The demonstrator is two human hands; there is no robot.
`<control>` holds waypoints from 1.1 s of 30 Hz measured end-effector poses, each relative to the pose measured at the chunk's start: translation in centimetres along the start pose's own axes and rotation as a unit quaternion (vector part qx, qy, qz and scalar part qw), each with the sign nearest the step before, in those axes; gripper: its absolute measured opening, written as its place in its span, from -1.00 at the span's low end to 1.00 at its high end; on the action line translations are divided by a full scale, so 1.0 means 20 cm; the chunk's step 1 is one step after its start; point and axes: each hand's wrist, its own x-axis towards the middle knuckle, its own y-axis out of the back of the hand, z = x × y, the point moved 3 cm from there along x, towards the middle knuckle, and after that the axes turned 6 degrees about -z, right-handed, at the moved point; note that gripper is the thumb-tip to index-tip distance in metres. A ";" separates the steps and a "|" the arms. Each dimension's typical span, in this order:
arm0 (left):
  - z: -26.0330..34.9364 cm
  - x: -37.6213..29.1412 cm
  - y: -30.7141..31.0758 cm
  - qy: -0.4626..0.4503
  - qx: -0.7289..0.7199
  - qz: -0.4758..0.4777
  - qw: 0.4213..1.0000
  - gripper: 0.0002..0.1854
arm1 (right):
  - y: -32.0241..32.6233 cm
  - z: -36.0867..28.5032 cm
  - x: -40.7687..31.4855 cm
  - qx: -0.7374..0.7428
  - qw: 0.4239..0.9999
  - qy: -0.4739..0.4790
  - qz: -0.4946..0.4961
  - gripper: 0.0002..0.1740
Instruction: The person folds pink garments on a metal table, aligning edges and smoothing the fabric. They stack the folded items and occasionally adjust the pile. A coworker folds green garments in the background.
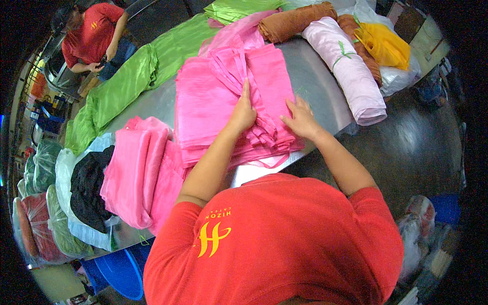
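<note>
A broad stack of folded bright pink fabric (206,110) lies on a metal table (316,72) in front of me. My left hand (244,110) rests on gathered pink strips of cloth (263,114) on top of the stack, its index finger pointing away along them; whether it grips them cannot be told. My right hand (300,116) lies at the stack's right edge with fingers spread, holding nothing visible. Thin green strings (304,95) show just beyond its fingers. Left of the stack sits a folded bundle of sheer pink fabric (131,171).
Green fabric (122,84) runs along the far left edge. Rolled brown fabric (297,23), a tied pale pink roll (345,68) and yellow fabric (385,45) lie at the far right. Black fabric (89,187) and bagged cloths (38,228) are at left. Another person (93,38) is beyond the table.
</note>
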 end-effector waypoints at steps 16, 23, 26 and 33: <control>-0.03 0.00 0.00 0.014 0.018 -0.030 0.999 -0.51 | -0.09 -0.05 0.01 0.078 0.990 0.082 0.087 -0.35; -0.03 -0.03 -0.04 0.014 0.039 -0.055 0.998 -0.44 | -0.12 0.00 0.04 0.087 0.987 0.134 0.006 -0.31; -0.06 -0.01 -0.02 0.029 0.026 -0.066 0.997 -0.45 | -0.16 -0.10 0.01 0.090 0.960 0.264 0.010 -0.35; -0.05 -0.05 0.00 0.095 0.017 0.002 0.995 -0.41 | -0.14 -0.09 0.02 0.207 0.962 0.177 -0.022 -0.42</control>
